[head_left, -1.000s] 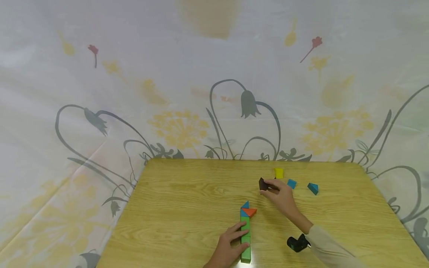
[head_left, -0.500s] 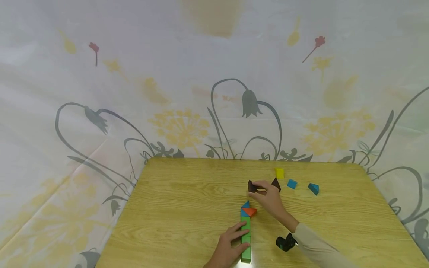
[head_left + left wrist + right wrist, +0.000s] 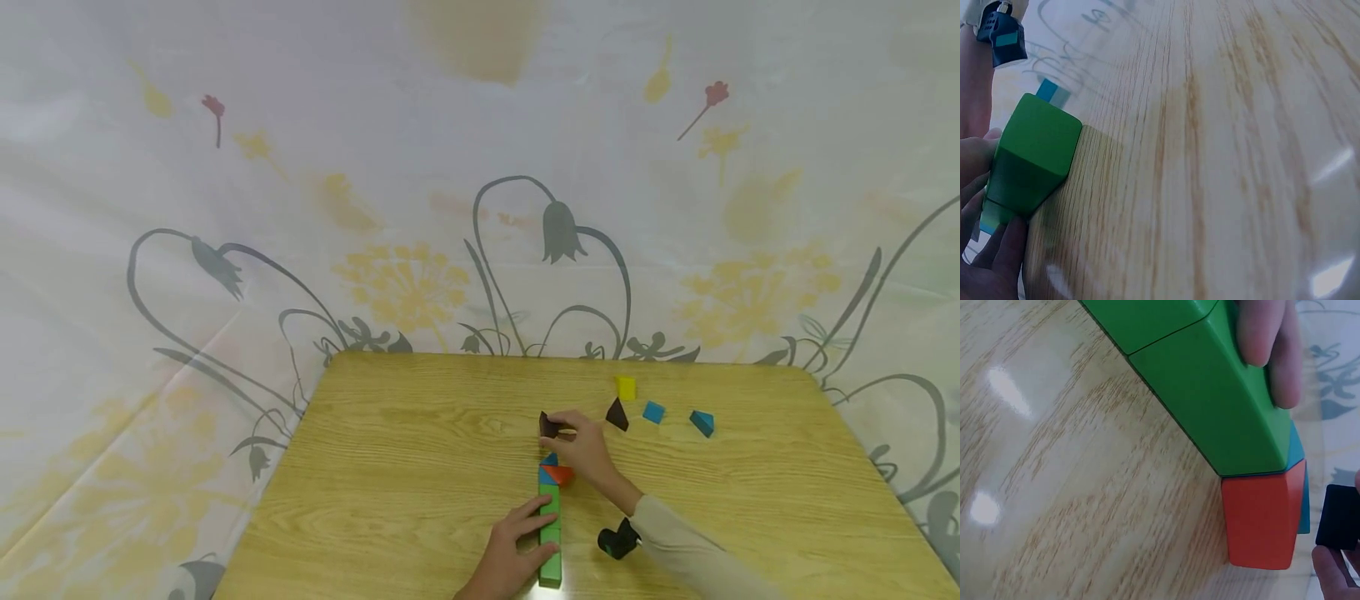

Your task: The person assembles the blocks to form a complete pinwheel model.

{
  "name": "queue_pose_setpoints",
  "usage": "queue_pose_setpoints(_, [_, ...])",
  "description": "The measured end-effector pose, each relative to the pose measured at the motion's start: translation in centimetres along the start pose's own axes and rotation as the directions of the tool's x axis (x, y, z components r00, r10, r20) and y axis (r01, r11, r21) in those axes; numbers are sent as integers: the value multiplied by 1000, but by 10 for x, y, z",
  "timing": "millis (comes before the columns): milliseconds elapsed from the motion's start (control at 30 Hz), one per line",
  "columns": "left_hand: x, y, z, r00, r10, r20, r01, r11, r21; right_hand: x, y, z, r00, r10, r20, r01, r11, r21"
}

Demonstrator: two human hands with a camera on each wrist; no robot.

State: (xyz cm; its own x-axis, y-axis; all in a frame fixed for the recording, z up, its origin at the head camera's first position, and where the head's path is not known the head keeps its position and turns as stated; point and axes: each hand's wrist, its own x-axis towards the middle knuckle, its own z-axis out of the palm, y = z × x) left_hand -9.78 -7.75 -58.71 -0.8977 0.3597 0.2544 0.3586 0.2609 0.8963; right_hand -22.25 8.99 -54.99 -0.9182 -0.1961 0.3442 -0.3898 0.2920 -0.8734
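Observation:
In the head view my left hand (image 3: 512, 546) rests on a row of green blocks (image 3: 550, 560), its fingers spread across them. The left wrist view shows its fingertips against a green block (image 3: 1038, 137). Beyond the green row lie blue triangular blocks (image 3: 550, 459) and a red triangular block (image 3: 558, 475). My right hand (image 3: 588, 454) pinches a dark brown block (image 3: 548, 425) between thumb and fingers, just past the row's far end. The right wrist view shows this dark block (image 3: 1338, 515) apart from the red block (image 3: 1263, 519).
A second dark brown triangular block (image 3: 617, 414) lies right of my right hand. Farther off are a yellow block (image 3: 626, 387), a blue square-looking block (image 3: 654, 412) and a blue triangular block (image 3: 702, 422). A flower-printed sheet (image 3: 412, 167) hangs behind the wooden table (image 3: 375, 467).
My right hand has moved left with the dark brown block, to the far end of the row. The second dark block has come into full view. My left hand has stayed put.

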Motion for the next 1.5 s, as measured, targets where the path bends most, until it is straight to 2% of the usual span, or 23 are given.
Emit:
queue_pose_setpoints(200, [-1,-3,1,999,-29,17,29,1000,-4,0,6,9,995,94,34,-94,995,-27])
queue_pose_setpoints(433, [-2,-4,2,998,-52,24,52,999,-11,-3,9,16,991,126,53,-123,990,-68])
queue_pose_setpoints(900, [-1,-2,3,996,-81,39,81,997,-3,2,10,20,995,89,42,-85,991,-104])
queue_pose_setpoints(1133, [0,-2,3,995,-94,45,94,995,-11,3,9,18,993,96,65,-88,989,-121])
queue_pose_setpoints(1500, [0,1,0,999,-46,17,46,999,-10,1,10,12,990,120,77,-108,983,-148])
